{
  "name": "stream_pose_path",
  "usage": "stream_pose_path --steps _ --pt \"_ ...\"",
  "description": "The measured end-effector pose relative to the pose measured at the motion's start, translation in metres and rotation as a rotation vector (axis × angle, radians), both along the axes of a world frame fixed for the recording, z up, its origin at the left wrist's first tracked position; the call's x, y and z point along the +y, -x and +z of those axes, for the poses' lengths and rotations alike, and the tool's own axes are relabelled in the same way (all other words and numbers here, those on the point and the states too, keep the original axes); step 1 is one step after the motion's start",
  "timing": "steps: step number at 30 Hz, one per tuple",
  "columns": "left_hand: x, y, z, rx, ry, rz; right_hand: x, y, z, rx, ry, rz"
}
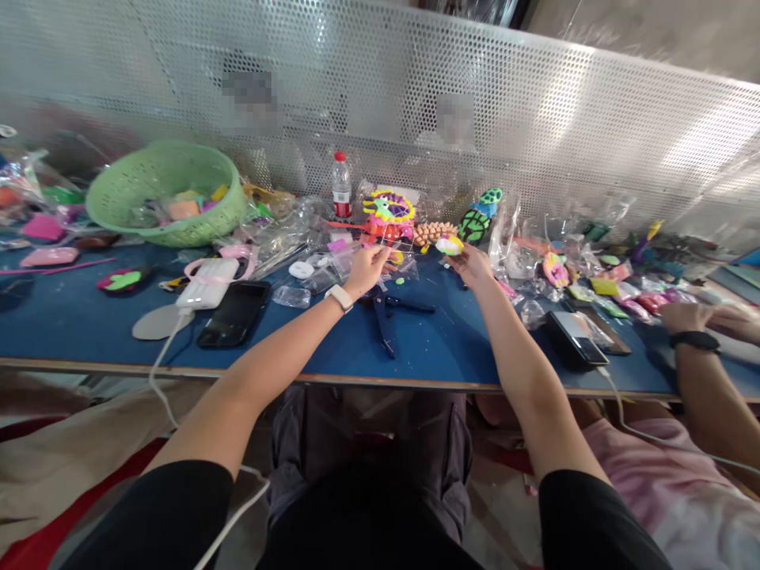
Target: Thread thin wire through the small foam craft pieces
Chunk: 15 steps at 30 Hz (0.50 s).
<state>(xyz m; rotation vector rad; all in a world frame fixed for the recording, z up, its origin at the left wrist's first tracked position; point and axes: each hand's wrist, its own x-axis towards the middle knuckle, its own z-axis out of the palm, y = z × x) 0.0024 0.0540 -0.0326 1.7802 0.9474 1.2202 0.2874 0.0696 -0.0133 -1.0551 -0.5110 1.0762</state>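
Observation:
My right hand (473,265) is closed on a small rounded clay piece (450,245) in white, yellow and pink. My left hand (366,267) has its fingers pinched together above the table; what lies between them is too small to make out. Just beyond it is a colourful clay figure (389,207) with a yellow spiky edge, purple and mint parts. A peach-coloured bumpy clay piece (433,231) lies between my hands, and a green-and-black clay turtle shape (475,225) stands behind the right one. Dark-handled pliers (383,313) lie in front of my left hand.
A green basket (166,229) with clay packs stands at the left, near a white power bank (205,283) and a black phone (234,314). A red-capped bottle (340,187) stands by the perforated metal screen (380,103). At the right, a co-worker's hand (685,317) rests near bagged clay.

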Motion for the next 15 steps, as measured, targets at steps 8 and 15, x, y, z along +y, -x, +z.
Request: stream_pose_path --steps 8,15 --pt "-0.002 -0.001 0.001 -0.029 0.007 -0.007 0.003 0.004 -0.017 -0.234 -0.025 -0.006" --pt "-0.006 -0.005 -0.001 -0.06 0.011 -0.009 0.044 0.005 0.014 -0.995 -0.264 -0.296"
